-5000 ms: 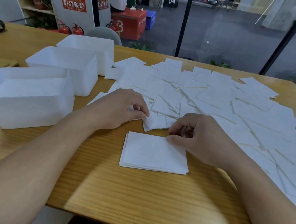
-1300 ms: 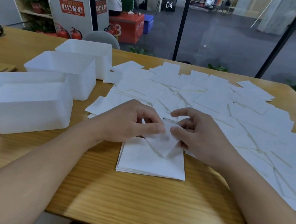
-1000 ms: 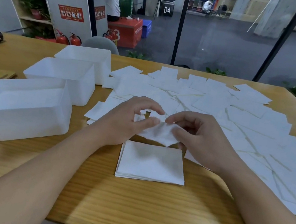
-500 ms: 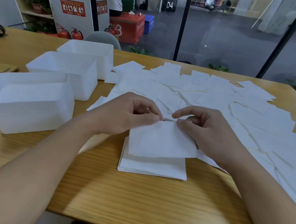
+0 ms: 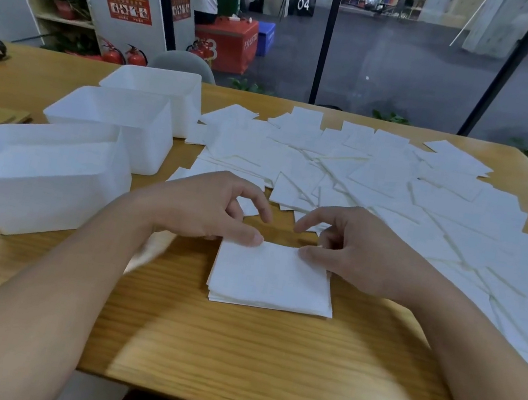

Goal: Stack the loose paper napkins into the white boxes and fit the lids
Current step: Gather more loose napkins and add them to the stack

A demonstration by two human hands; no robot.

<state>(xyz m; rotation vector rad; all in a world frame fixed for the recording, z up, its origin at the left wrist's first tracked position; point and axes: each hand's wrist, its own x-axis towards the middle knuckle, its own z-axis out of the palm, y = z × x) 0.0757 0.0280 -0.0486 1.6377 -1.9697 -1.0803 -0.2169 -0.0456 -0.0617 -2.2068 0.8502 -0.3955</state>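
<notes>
Stack: a neat pile of napkins (image 5: pixel 272 279) lies on the wooden bench (image 5: pixel 230 360), near its front edge, between the two hands.
Left hand (image 5: pixel 209 206): its thumb tip rests on the pile's far left corner; the fingers are loosely bent above the bench, the grip slack and holding nothing.
Right hand (image 5: pixel 356 249): its thumb touches the far right corner; the forefinger is stretched out, the grip loose too.
Loose napkins (image 5: pixel 380 180): spread across the bench beyond the hands and off to the right.
White boxes (image 5: pixel 41 175): three in a row on the left, all without lids.
</notes>
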